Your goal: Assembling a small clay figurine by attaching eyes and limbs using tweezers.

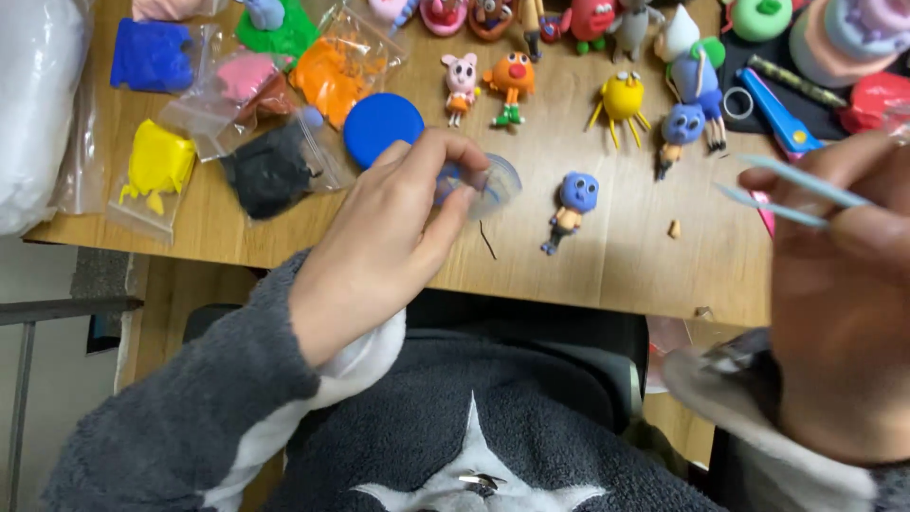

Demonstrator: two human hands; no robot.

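Observation:
My left hand [393, 223] grips a small clear plastic tub [493, 185] with blue clay inside, held just above the wooden table [607, 251]. Its blue lid [381, 126] lies flat on the table right behind the hand. My right hand [839, 284] is raised close to the camera at the right and holds two thin pale-blue sculpting tools [791, 194] pointing left. A small blue-headed clay figure [571, 207] lies on the table between the hands, next to a tiny tan clay crumb [674, 228].
Bags of clay lie at the back left: blue [152, 55], yellow [156, 166], black [270, 171], orange [332, 76], pink [245, 76]. Finished clay figures stand along the back, among them a pink pig [461, 83], an orange one [512, 83] and a yellow one [621, 102].

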